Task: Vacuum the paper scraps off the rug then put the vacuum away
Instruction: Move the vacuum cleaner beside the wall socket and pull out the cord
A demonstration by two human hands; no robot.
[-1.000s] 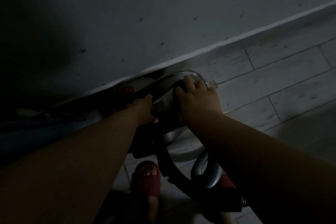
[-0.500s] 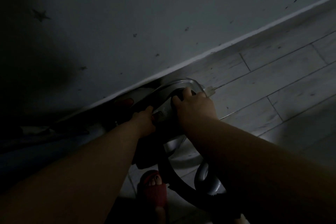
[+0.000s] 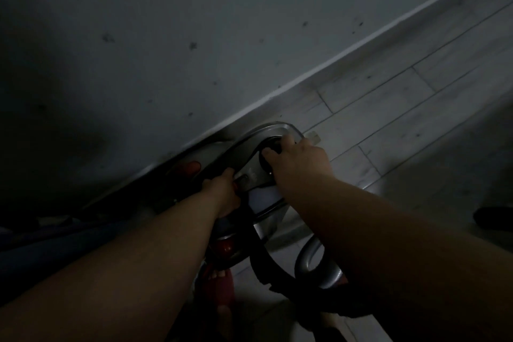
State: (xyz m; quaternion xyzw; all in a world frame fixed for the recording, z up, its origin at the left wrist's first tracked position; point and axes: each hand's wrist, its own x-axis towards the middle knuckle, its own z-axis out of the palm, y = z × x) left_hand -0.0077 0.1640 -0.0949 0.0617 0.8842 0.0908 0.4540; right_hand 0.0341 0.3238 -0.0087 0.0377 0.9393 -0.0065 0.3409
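Observation:
The room is dim. A grey canister vacuum (image 3: 266, 136) with red parts stands on the pale plank floor against the wall's base. My left hand (image 3: 222, 191) grips the vacuum's silver carrying handle near its middle. My right hand (image 3: 299, 161) is curled round the dark round part at the vacuum's front end. A dark hose (image 3: 266, 261) and a grey ribbed hose loop (image 3: 313, 264) trail from the vacuum toward me. No rug or paper scraps are in view.
A grey wall (image 3: 194, 36) with small star marks fills the upper left, and a white skirting board (image 3: 361, 44) runs along it. My foot in a red slipper (image 3: 219, 286) is below the vacuum. Dark clutter lies in shadow at the left. Plank floor (image 3: 416, 108) spreads to the right.
Both hands keep their hold on the vacuum. The view has shifted slightly lower and toward the wall, and the vacuum sits a little nearer the skirting board.

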